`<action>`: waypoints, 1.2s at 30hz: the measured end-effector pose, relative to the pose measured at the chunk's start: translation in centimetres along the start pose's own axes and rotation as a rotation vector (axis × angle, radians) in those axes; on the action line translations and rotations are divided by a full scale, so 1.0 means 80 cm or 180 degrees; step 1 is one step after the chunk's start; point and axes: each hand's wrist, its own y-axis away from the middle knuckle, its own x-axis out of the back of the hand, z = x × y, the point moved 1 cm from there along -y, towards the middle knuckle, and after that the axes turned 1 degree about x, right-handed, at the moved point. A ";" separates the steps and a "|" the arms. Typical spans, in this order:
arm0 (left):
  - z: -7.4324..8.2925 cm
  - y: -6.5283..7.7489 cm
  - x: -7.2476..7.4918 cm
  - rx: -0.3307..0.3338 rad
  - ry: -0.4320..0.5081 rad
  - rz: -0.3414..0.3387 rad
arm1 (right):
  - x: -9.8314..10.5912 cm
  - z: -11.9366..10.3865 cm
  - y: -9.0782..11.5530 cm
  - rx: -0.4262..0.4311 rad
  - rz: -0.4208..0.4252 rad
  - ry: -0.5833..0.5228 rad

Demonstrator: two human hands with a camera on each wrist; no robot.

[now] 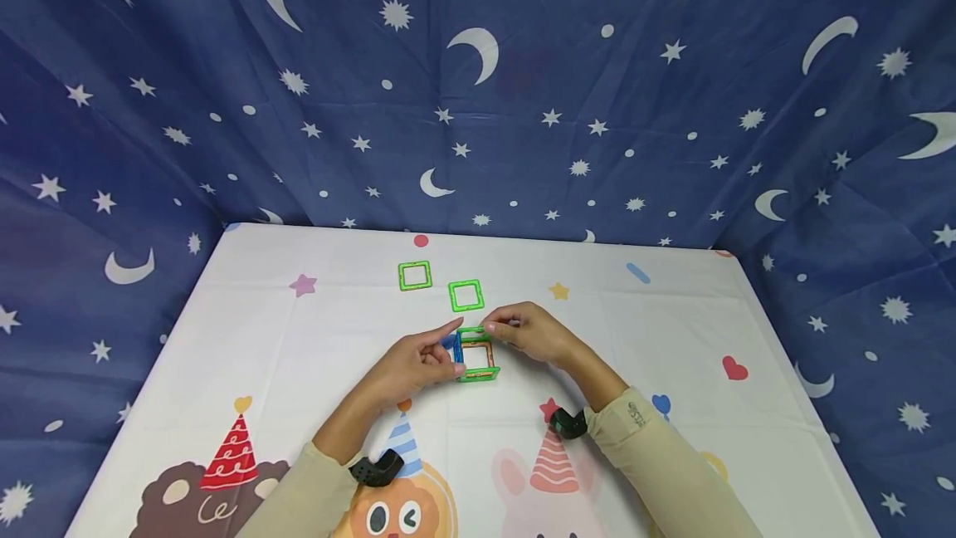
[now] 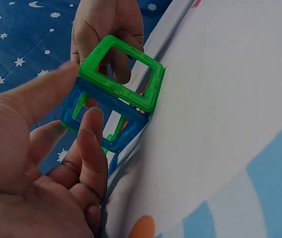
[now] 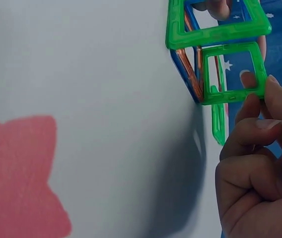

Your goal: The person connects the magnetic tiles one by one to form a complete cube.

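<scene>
A small box-like build of square magnetic tiles stands on the table, with a green near tile (image 1: 479, 374), a blue left tile (image 2: 126, 111) and an orange tile (image 3: 188, 74). My left hand (image 1: 418, 364) holds the build from its left side; one finger reaches toward the far edge and the thumb meets the near green tile's corner. My right hand (image 1: 526, 330) pinches the edge of another green square tile (image 3: 233, 96) between thumb and finger at the build's far side. In the head view that tile looks thin, seen nearly edge-on.
Two loose green square tiles lie beyond the build, one (image 1: 466, 295) just behind it and another (image 1: 415, 276) farther left. The white table cover (image 1: 299, 355) bears printed party animals and shapes. A dark blue star-and-moon curtain (image 1: 478, 106) surrounds the back and sides.
</scene>
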 end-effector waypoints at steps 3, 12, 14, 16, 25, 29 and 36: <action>0.000 0.000 -0.001 -0.0035 -0.0054 0.0011 | -0.001 0.001 -0.001 -0.0036 -0.0024 -0.0071; 0.001 0.000 -0.001 -0.0050 -0.0160 0.0053 | -0.003 0.001 -0.003 -0.0046 -0.0034 -0.0132; 0.001 0.000 0.000 -0.0046 -0.0172 0.0050 | -0.003 0.002 -0.003 -0.0048 -0.0049 -0.0155; 0.001 0.001 0.001 -0.0041 -0.0182 0.0046 | -0.004 0.002 -0.004 -0.0050 -0.0058 -0.0168; 0.001 0.000 0.000 -0.0010 -0.0122 0.0051 | 0.006 -0.001 -0.018 -0.0116 0.0296 -0.0182; 0.001 0.000 0.000 0.0003 -0.0091 0.0049 | 0.015 -0.004 -0.040 -0.0110 0.0593 -0.0181; 0.003 0.001 -0.001 0.0010 -0.0081 0.0026 | 0.025 -0.005 -0.085 -0.0217 0.0701 0.0015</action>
